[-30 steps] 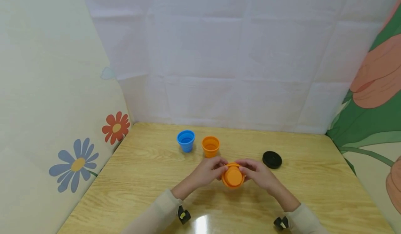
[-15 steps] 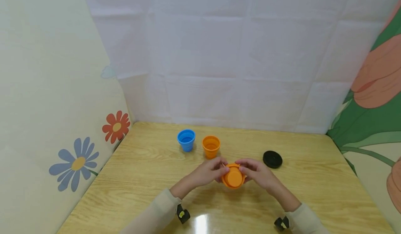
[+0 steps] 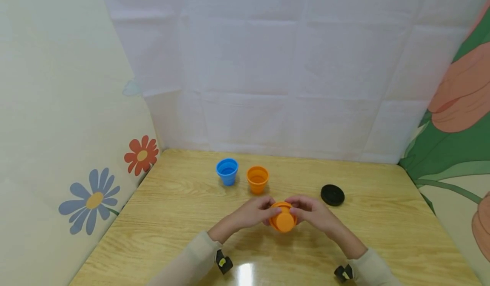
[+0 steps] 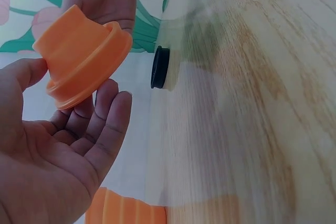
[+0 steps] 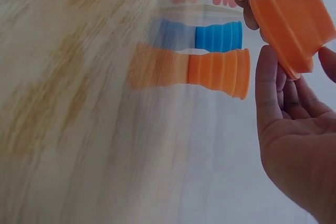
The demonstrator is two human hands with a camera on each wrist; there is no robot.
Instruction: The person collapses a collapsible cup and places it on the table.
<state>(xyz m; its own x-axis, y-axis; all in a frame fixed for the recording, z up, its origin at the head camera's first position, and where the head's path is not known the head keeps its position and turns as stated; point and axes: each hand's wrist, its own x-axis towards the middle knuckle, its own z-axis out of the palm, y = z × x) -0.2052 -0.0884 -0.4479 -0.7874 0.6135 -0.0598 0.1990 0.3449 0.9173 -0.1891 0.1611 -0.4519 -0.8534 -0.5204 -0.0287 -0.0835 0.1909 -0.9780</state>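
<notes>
An orange collapsible cup (image 3: 284, 221) is held above the table between both hands, its base turned toward the head camera. In the left wrist view the same cup (image 4: 86, 51) looks partly folded, with its wide rim overlapping the body. My left hand (image 3: 252, 211) pinches it from the left, thumb on the body and fingers at the rim. On the right, my right hand (image 3: 317, 213) pinches it likewise; the right wrist view shows the thumb by the narrow end and fingertips (image 5: 268, 59) under the rim.
Behind the hands a blue collapsible cup (image 3: 227, 172) and a second orange cup (image 3: 257, 179) stand upright, side by side. A black round lid (image 3: 332, 195) lies to the right. White cloth (image 3: 268, 86) hangs behind the wooden table (image 3: 183, 192).
The cup's base looked flatter half a second ago and now sticks out further toward the head camera. The cup has shifted slightly down and left, with both thumbs staying on it.
</notes>
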